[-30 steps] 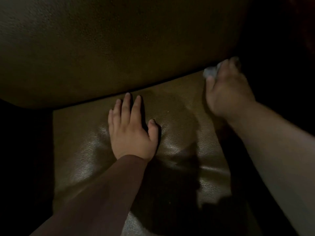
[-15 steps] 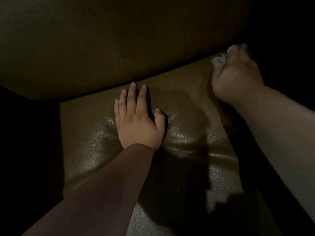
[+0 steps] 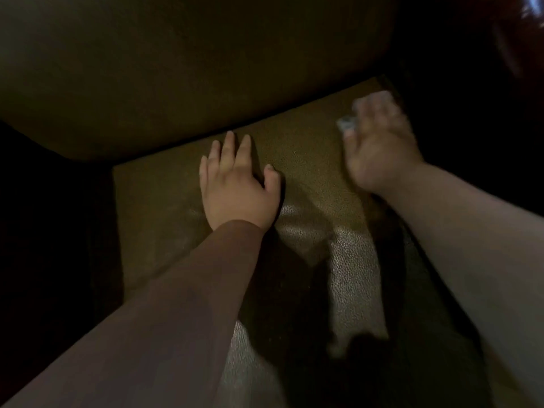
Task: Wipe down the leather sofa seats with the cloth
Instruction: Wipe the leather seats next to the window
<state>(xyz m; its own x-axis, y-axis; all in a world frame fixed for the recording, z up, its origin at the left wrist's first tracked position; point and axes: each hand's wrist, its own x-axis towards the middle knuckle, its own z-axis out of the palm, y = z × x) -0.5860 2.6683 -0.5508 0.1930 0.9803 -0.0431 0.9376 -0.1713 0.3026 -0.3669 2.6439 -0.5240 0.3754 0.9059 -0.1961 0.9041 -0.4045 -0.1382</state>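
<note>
A brown leather seat cushion (image 3: 309, 160) fills the middle of the head view in dim light. My left hand (image 3: 235, 187) lies flat on it, fingers straight and pointing toward the backrest. My right hand (image 3: 379, 142) is at the cushion's far right corner, blurred by motion, palm down over a small pale cloth (image 3: 346, 125). Only a bit of that cloth peeks out by the thumb and at the fingertips; the rest is hidden under the hand.
The sofa backrest (image 3: 176, 69) rises behind the cushion. Dark gaps lie left and right of the seat. A dark red shiny object (image 3: 527, 54) shows at the top right corner.
My right hand with the cloth has slid back along the cushion's right edge from the far corner, blurred in motion. My left hand stays planted on the seat.
</note>
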